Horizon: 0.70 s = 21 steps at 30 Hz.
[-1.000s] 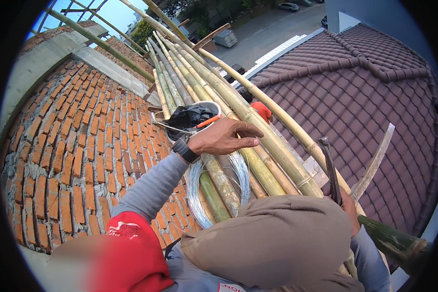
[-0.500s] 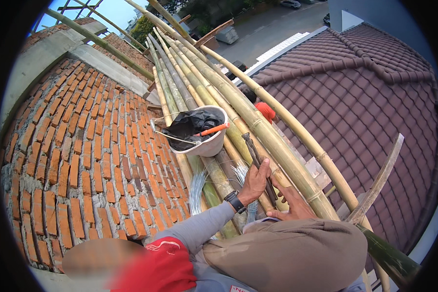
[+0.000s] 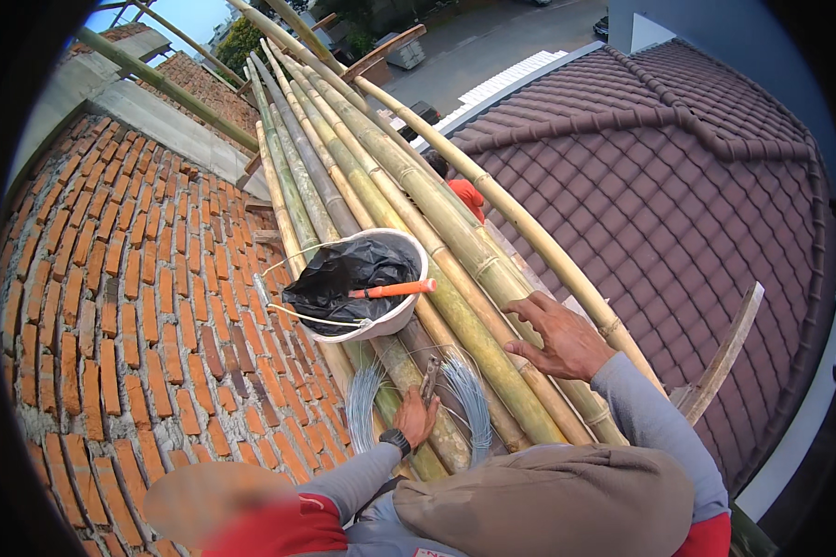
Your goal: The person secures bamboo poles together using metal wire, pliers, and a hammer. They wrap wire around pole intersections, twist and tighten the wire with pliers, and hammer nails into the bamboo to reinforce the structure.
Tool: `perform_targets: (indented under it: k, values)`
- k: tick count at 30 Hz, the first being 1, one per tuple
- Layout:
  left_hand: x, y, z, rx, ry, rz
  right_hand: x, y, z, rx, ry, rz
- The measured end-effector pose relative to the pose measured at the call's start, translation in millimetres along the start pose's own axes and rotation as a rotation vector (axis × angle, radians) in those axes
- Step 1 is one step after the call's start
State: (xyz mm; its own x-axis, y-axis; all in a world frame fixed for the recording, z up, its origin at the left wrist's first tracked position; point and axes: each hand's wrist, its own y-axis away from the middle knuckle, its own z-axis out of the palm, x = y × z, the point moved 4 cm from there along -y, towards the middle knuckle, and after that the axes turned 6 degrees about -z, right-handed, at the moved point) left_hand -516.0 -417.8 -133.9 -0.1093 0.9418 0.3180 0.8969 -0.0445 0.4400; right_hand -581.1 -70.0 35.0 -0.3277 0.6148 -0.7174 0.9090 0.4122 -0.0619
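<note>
My left hand (image 3: 416,418), with a dark watch on its wrist, is low over the bamboo poles (image 3: 395,367), its fingers closed round a pair of metal pincers (image 3: 430,376). The head of the pincers points away from me. On either side of that hand lie bundles of thin silvery wire (image 3: 469,408), seemingly one loose coil. My right hand (image 3: 562,339) hovers over the poles to the right, fingers spread and bent, holding nothing. Just ahead of my left hand sits a white bucket (image 3: 409,320) lined with black plastic. An orange handle (image 3: 390,290) rests across its opening.
A rough brick wall (image 3: 149,306) rises along the left. Beyond the rail pole (image 3: 520,218) on the right is a brown tiled roof (image 3: 641,204) at a lower level. A person in an orange-red top (image 3: 467,197) is partly hidden behind the poles. A wooden slat (image 3: 724,353) juts up at the right.
The pincers, earlier between both hands, have come down leftward in my left hand toward the wire. My right hand has moved away, up and to the right. The view has shifted slightly.
</note>
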Motion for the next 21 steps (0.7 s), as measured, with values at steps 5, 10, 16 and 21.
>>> perform_targets:
  k: [5, 10, 16, 21]
  values:
    - [8, 10, -30, -0.044, 0.078, 0.002, -19, -78, 34, 0.046, 0.059, -0.207]
    - [33, 49, -92, 0.195, 0.22, 0.117, -40, -155, 94, -0.018, 0.485, -0.196]
    - [25, 60, -154, 0.425, 0.213, 0.089, -53, -181, 106, -0.036, 0.412, -0.087]
    - [19, 54, -186, 0.416, 0.256, -0.005, -43, -171, 47, -0.157, 0.176, -0.08]
